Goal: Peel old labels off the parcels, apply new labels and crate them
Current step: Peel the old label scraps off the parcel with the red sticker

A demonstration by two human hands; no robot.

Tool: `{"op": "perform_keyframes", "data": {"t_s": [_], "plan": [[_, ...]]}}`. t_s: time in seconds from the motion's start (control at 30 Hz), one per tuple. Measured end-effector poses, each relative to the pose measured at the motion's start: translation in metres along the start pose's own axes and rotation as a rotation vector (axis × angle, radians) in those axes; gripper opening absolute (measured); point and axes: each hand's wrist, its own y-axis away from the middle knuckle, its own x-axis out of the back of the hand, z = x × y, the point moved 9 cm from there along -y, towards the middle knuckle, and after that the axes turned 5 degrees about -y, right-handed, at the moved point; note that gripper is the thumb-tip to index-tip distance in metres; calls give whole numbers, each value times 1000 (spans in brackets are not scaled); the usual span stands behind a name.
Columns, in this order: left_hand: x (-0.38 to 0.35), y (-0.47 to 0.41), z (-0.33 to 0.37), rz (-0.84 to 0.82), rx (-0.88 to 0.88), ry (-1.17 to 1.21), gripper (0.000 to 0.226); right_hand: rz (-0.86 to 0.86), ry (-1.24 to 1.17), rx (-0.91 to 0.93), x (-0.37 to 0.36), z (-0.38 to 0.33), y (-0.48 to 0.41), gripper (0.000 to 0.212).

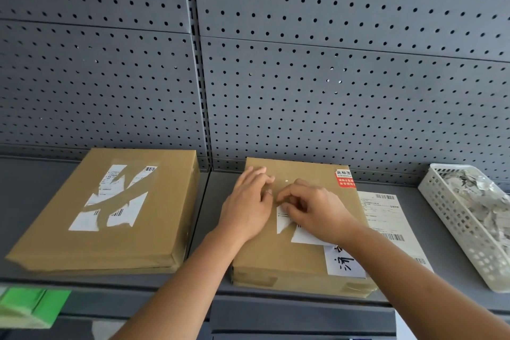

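Observation:
A flat brown parcel (292,265) lies on the grey shelf in front of me. My left hand (248,207) rests flat on its top, fingers spread. My right hand (311,210) pinches the torn white old label (283,222) near the parcel's middle. A red and white sticker (344,178) sits at its far right corner, and a white sheet with large black characters (343,264) at its near right. A second brown parcel (105,218) with ragged label remains (118,199) lies to the left. A fresh label sheet (386,218) lies right of the centre parcel.
A white perforated basket (455,226) holding torn label scraps stands at the right. A grey pegboard wall (276,64) rises behind the shelf. Something green (33,304) shows below the shelf edge at lower left.

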Motion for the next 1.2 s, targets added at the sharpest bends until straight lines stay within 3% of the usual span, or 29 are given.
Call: {"op": "perform_keyframes", "data": {"t_s": [0.33, 0.5, 0.73, 0.83, 0.97, 1.2], "plan": [[0, 0, 1, 1, -2, -9, 32, 16, 298, 196, -11, -15, -1, 5], [1, 0, 0, 5, 0, -17, 31, -31, 143, 116, -7, -8, 4, 12], [1, 0, 1, 2, -6, -26, 31, -22, -17, 148, -2, -9, 13, 10], [1, 1, 1, -6, -6, -28, 31, -67, -19, 167, -5, -9, 13, 29], [1, 1, 1, -2, -1, -28, 31, 1, -7, 193, -1, -11, 11, 9], [0, 0, 1, -2, -6, -39, 32, 30, -159, 158, 7, -1, 19, 15]]}}
